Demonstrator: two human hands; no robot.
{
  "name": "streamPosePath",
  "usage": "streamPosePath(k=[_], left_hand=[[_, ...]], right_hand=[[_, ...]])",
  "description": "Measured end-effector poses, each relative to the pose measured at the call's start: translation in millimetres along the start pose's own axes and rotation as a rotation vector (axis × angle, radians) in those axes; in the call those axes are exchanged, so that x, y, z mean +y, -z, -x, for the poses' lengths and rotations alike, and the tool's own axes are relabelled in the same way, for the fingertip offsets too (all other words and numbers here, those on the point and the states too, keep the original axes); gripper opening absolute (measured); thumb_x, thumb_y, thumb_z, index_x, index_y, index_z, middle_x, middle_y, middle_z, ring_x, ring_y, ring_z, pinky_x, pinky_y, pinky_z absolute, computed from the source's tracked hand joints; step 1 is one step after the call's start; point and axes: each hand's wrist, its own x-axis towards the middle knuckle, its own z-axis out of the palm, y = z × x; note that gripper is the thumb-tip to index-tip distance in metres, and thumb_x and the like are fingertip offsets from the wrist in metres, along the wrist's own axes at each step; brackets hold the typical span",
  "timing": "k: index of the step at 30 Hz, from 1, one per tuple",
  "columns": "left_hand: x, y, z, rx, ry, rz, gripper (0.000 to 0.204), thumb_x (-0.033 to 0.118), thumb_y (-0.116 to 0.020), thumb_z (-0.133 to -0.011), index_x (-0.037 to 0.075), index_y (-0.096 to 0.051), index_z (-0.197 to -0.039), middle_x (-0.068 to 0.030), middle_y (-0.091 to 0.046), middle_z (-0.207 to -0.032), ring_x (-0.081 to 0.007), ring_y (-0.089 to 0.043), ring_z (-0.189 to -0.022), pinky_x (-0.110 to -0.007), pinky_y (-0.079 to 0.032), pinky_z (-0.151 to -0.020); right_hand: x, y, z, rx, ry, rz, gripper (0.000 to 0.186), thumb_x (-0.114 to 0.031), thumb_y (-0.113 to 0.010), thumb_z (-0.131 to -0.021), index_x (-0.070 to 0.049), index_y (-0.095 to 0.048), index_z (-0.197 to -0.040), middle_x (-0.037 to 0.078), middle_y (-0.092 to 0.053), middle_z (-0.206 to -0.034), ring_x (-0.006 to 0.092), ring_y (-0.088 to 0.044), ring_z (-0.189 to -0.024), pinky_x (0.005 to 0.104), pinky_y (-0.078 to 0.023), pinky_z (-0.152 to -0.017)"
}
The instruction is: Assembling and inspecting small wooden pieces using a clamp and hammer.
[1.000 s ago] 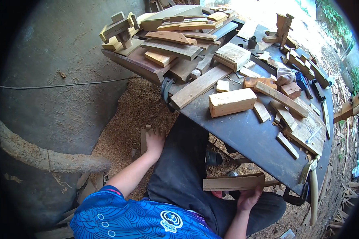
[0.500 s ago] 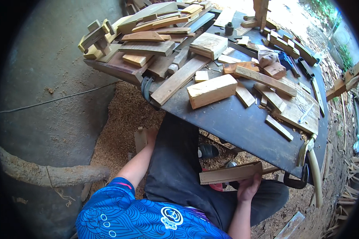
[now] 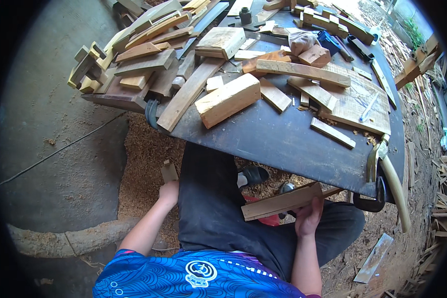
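My left hand (image 3: pixel 169 192) is low beside my left leg, above the sawdust. Its fingers are closed at the lower end of a small pale wooden block (image 3: pixel 169 172), which sticks up past the hand; the fingertips are hidden. Over my bent right leg, my right hand (image 3: pixel 309 216) grips the right end of a flat, brownish wooden board (image 3: pixel 280 202). The board lies across in front of me, its right end slightly higher, just below the table's near edge. My fingers are partly hidden behind it.
The dark table (image 3: pixel 263 144) carries a thick wooden block (image 3: pixel 228 100), several planks and offcuts, and a pen (image 3: pixel 368 109). An adze-like tool with a curved wooden handle (image 3: pixel 396 193) hangs over the right corner, near a black clamp (image 3: pixel 371 201). Sawdust (image 3: pixel 141 169) covers the floor.
My left hand has drawn back toward me, and the small block now points away beyond it. The board in my right hand has tilted, its right end rising. The whole view has shifted.
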Motion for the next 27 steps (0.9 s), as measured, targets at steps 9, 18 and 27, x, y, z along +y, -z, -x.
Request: streamPosePath(k=[9,18,27], left_hand=[[-31,-94,-99,0.351,0.120,0.127,0.034,0.034,-0.054,-0.100,0.008,-0.074,-0.108,-0.0195,-0.077,-0.107,-0.0375,-0.074,-0.101,-0.050,-0.058,-0.082],[13,-58,-43,0.126,-0.054,0.171,0.037,0.035,-0.054,-0.100,0.006,-0.074,-0.110,-0.0217,-0.076,-0.108,-0.0388,-0.073,-0.103,-0.049,-0.057,-0.083],[-16,-33,23,0.078,-0.005,0.684,0.047,0.046,-0.054,-0.100,0.006,-0.074,-0.113,-0.0245,-0.075,-0.109,-0.0446,-0.071,-0.101,-0.051,-0.055,-0.090]], right_hand=[[2,-11,-3,-0.071,-0.024,0.009,0.054,-0.029,-0.060,-0.105,-0.011,-0.040,-0.151,0.009,-0.058,-0.136,0.0254,-0.063,-0.124,0.0467,-0.066,-0.086],[3,4,6,-0.010,-0.005,-0.030,0.053,-0.032,-0.061,-0.105,-0.011,-0.041,-0.150,0.011,-0.060,-0.134,0.0286,-0.067,-0.120,0.0490,-0.067,-0.085],[6,1,0,0.039,0.011,0.062,0.050,-0.036,-0.056,-0.107,-0.012,-0.042,-0.149,0.011,-0.059,-0.134,0.0282,-0.065,-0.123,0.0514,-0.065,-0.090]])
